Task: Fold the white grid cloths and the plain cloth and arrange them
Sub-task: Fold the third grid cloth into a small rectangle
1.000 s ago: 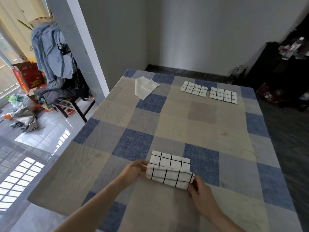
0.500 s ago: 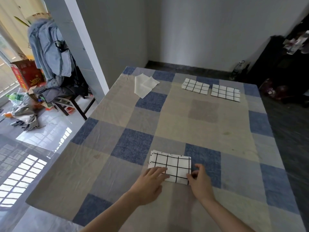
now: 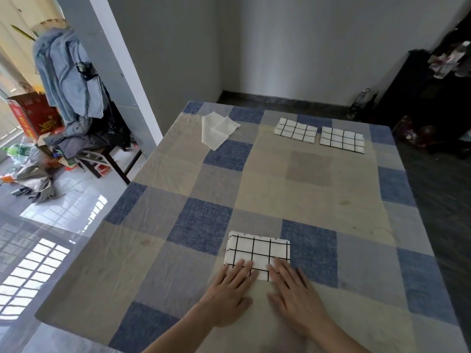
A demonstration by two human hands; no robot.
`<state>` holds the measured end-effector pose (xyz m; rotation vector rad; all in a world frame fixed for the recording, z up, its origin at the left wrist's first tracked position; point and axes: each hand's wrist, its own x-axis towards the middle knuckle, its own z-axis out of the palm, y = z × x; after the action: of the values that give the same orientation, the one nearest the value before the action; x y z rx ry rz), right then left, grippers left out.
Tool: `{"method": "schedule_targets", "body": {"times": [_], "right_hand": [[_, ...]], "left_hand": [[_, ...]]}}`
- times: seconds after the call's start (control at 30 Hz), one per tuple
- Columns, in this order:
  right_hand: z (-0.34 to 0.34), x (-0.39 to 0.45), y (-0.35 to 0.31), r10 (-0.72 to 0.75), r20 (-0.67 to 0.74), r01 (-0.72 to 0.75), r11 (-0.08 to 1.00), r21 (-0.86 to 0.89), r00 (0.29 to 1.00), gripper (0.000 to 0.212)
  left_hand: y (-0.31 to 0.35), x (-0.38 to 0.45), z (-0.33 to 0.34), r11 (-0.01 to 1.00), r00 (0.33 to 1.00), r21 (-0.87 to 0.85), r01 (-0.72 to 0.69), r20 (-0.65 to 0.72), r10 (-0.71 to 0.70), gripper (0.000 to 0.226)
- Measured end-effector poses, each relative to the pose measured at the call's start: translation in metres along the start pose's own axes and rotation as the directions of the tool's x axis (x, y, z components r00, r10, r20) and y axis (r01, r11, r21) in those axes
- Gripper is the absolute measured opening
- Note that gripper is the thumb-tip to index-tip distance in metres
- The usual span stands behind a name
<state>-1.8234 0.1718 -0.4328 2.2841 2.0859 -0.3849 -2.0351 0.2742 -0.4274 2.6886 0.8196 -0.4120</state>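
We press both spread hands, left hand and right hand, on the third folded grid cloth; beyond it, two folded grid cloths lie done, the plain cloth unfolded.

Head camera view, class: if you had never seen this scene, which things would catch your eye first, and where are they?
First, the two hands, left hand and right hand, pressing flat on the near edge of a folded grid cloth at the near side of the checked tablecloth. Next, two folded grid cloths lying side by side at the far right. Last, the plain cloth lies loosely at the far left, not neatly folded.
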Motion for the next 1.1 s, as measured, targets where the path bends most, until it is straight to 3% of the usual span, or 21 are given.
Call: {"method": "schedule_targets", "body": {"times": [0.13,0.23,0.33,0.43,0.53,0.67,0.83,0.93,1.1], "right_hand": [[-0.008,-0.001,0.022,0.246,-0.003,-0.246,0.969,-0.004,0.969,0.067],[-0.017,0.009,0.015,0.332,-0.083,-0.328,0.943,0.057,0.94,0.062],[-0.025,0.026,-0.013,0.144,-0.141,-0.121,0.98,0.16,0.979,0.058],[-0.018,0.034,-0.029,-0.03,-0.069,0.04,0.988,0.147,0.997,0.068],[-0.007,0.03,-0.018,0.06,0.02,-0.061,0.992,0.11,0.998,0.05],[-0.009,0.022,0.005,0.183,0.003,-0.183,0.982,0.04,0.983,0.059],[-0.019,0.017,0.019,0.203,0.071,-0.207,0.978,0.039,0.977,0.072],[-0.026,0.017,0.01,0.237,0.116,-0.241,0.97,0.024,0.965,0.056],[-0.053,0.025,-0.032,0.335,0.143,-0.34,0.94,0.008,0.931,0.07]], "left_hand": [[0.001,0.002,-0.01,1.0,1.0,-0.007,-0.015,0.006,0.015,0.069],[0.005,0.003,-0.023,0.998,0.995,-0.055,-0.041,0.085,0.046,0.065],[0.013,0.002,-0.037,0.999,0.989,-0.038,-0.018,0.147,0.023,0.064],[0.017,-0.001,-0.044,0.999,0.989,-0.047,0.0,0.15,0.007,0.065],[0.017,-0.001,-0.04,0.999,0.99,-0.048,0.011,0.144,-0.004,0.066],[0.013,-0.001,-0.029,0.999,0.99,-0.017,0.033,0.137,-0.03,0.066],[0.003,-0.023,-0.014,0.993,0.992,-0.063,0.103,0.073,-0.098,0.069],[-0.006,-0.042,-0.017,0.985,0.984,-0.051,0.163,0.081,-0.158,0.07],[-0.03,-0.074,-0.027,0.946,0.953,-0.114,0.302,0.041,-0.3,0.065]]}}
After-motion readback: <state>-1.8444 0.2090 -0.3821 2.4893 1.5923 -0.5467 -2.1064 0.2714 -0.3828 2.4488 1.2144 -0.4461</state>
